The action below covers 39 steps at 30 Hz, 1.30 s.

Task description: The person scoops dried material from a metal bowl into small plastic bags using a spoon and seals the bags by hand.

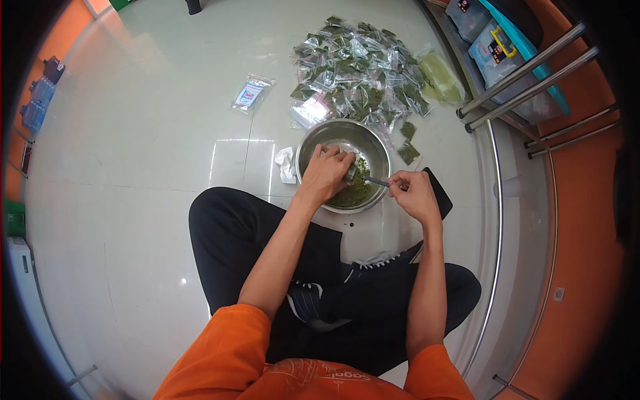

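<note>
A steel bowl [385,148] stands on the floor in front of my crossed legs, with chopped dry green leaves [353,195] in its bottom. My left hand [327,172] reaches into the bowl, its fingers bent around a small clear plastic bag [351,173], mostly hidden by the hand. My right hand [415,195] is at the bowl's right rim, closed on the handle of a spoon [377,181]. The spoon points left into the bowl toward the bag; its tip is hard to make out among the leaves.
Beyond the bowl lies a heap of small filled zip bags [360,70], with a larger bag of green matter [441,77] beside it. A pack of empty bags [251,95] and a crumpled tissue [285,165] lie left. A dark flat object [438,193] is by my right wrist; metal rails [527,75] stand right.
</note>
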### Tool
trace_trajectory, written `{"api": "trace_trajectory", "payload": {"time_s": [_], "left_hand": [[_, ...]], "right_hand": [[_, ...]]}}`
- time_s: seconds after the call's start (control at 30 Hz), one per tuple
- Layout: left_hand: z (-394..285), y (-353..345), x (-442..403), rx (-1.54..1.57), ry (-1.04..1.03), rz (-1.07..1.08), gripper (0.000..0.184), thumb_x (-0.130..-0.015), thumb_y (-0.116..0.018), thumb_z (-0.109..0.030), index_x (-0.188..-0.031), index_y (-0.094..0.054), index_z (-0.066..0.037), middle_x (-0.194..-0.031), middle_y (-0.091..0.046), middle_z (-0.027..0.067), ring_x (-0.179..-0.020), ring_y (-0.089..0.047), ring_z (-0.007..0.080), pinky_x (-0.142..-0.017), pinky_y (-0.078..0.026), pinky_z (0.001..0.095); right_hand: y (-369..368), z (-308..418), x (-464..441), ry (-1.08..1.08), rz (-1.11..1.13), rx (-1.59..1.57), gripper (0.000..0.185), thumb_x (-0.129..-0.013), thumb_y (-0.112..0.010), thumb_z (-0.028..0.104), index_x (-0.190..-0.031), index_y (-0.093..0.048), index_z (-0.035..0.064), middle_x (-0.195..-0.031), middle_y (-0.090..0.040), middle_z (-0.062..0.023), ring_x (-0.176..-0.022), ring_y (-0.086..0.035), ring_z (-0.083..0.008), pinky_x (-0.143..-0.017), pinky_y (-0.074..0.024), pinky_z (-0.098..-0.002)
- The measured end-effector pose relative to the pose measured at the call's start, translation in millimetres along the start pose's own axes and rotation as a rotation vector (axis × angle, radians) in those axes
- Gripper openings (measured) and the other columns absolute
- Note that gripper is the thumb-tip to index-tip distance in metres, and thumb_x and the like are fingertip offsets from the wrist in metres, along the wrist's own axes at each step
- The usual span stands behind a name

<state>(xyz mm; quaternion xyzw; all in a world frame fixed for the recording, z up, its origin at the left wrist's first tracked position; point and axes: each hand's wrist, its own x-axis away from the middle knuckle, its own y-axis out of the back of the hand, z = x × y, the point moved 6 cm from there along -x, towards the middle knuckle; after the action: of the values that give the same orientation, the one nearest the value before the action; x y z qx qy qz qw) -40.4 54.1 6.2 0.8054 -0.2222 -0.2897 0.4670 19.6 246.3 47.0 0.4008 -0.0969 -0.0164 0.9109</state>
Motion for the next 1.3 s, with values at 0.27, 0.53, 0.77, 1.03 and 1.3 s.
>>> {"api": "trace_trajectory", "payload": {"time_s": [0.27,0.53,0.77,1.03,1.3], "left_hand": [[-1.7,-6.0,-1.7,0.153,-0.016,-0.073,0.047,-0.070,-0.086,-0.032,-0.106,-0.064,-0.011,-0.098,-0.071,0.0040,-0.104,-0.061,0.0243,-0.094,-0.040,0.0414],[3.8,2.4,-6.8,0.425,0.046,-0.193,0.043,-0.068,-0.088,-0.028,-0.097,-0.064,-0.007,-0.089,-0.070,0.0076,-0.093,-0.062,0.0290,-0.084,-0.044,0.0430],[12.5,12.9,-6.2,0.669,0.274,-0.172,0.049,-0.069,-0.093,-0.028,-0.095,-0.063,0.000,-0.082,-0.066,0.0110,-0.072,-0.064,0.0190,-0.068,-0.052,0.0323],[25.9,5.2,-1.6,0.762,0.465,-0.203,0.053,-0.071,-0.093,-0.030,-0.101,-0.062,0.001,-0.082,-0.066,0.0084,-0.074,-0.063,0.0167,-0.070,-0.053,0.0305],[30.9,-10.8,5.6,1.088,0.683,-0.258,0.061,-0.086,-0.081,-0.042,-0.118,-0.056,0.003,-0.096,-0.062,0.0076,-0.088,-0.058,0.0139,-0.078,-0.049,0.0281]], "right_hand": [[-19.9,61.9,16.5,0.297,-0.102,0.391,0.014,-0.086,-0.063,0.012,-0.091,-0.073,0.0047,-0.084,-0.071,-0.0134,-0.080,-0.069,-0.0360,-0.072,-0.0546,-0.0462],[-16.7,77.0,32.1,0.473,-0.269,0.648,0.016,-0.080,-0.063,0.006,-0.091,-0.074,0.0101,-0.085,-0.068,-0.0058,-0.085,-0.068,-0.0244,-0.071,-0.0493,-0.0400],[21.8,80.0,39.7,0.482,-0.366,0.558,0.021,-0.077,-0.071,0.004,-0.096,-0.077,0.0093,-0.087,-0.069,-0.0033,-0.082,-0.065,-0.0215,-0.074,-0.0429,-0.0382],[34.0,47.3,27.3,0.258,-0.348,0.187,0.014,-0.086,-0.069,0.011,-0.095,-0.078,0.0084,-0.082,-0.071,-0.0083,-0.070,-0.066,-0.0274,-0.071,-0.0481,-0.0365],[-30.3,-10.5,-11.8,0.252,-0.286,0.140,0.024,-0.086,-0.073,0.015,-0.103,-0.075,-0.0015,-0.103,-0.072,-0.0200,-0.089,-0.069,-0.0347,-0.083,-0.0528,-0.0407]]}}
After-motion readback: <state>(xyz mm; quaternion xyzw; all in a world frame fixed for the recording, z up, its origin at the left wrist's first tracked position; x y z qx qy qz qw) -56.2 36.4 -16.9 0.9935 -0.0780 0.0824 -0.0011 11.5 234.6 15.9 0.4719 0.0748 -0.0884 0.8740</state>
